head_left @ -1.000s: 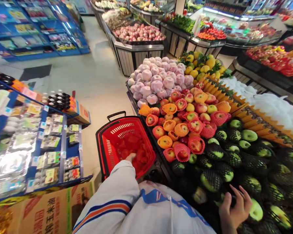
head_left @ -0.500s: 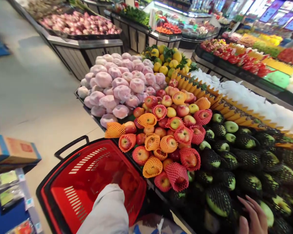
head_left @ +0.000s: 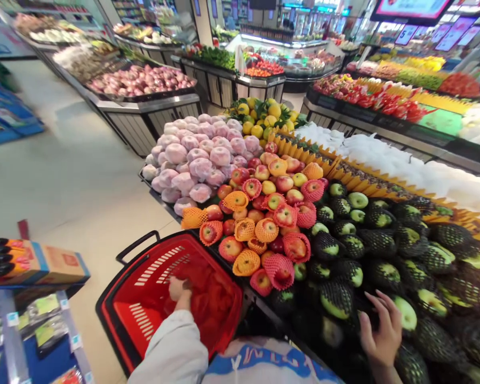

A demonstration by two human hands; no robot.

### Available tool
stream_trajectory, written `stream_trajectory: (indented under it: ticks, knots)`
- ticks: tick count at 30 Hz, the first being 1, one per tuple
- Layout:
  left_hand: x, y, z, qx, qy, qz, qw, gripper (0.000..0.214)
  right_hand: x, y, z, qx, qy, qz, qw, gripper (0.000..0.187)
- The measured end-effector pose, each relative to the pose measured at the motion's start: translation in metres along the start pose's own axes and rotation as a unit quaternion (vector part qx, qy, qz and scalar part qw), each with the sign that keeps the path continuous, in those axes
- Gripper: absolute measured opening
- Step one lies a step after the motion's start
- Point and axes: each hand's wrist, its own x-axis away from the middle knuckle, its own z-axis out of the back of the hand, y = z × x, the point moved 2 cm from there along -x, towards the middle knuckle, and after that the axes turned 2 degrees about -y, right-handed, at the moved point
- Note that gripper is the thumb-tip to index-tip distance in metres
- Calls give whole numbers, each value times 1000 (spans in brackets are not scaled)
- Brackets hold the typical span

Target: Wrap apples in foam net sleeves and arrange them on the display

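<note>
The head camera looks forward and down, close over the basket (head_left: 120, 312) at seven o'clock and the right hand (head_left: 382, 328) between four and five, its wide view reaching past the apples (head_left: 266, 230) to farther tables (head_left: 260, 89) at twelve.

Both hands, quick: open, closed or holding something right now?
Left hand: inside the red basket; open or closed, cannot be told.
Right hand: open, near the green fruit.

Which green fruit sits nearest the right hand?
The pale green fruit just right of the right hand: its skin shows largely bare, while neighbours wear dark netting.
</note>
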Motion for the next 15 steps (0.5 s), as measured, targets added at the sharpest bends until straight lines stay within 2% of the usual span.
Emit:
stream_trajectory:
  ticks: [3, 6, 9, 12, 13, 15]
  knots:
    - [16, 1, 30, 88, 125, 57, 987, 16, 0, 0, -3, -16, 6, -23, 1000, 35]
    - [40, 10, 60, 180, 228, 20, 957, 27, -1, -1, -5, -31, 8, -30, 999, 32]
    - [74, 32, 86, 251, 296, -39, 921, 37, -3, -6, -3, -70, 11, -28, 997, 28]
    - [124, 67, 102, 334, 320, -118, 879, 39, -9, -16, 3, -110, 7, -33, 993, 25]
    - [145, 80, 105, 404, 310, -172, 843, 39, -12, -21, 6, -120, 0, -33, 992, 24]
    - [191, 108, 104, 499, 230, -300, 780, 37, -19, -34, 14, -140, -27, -14, 990, 21]
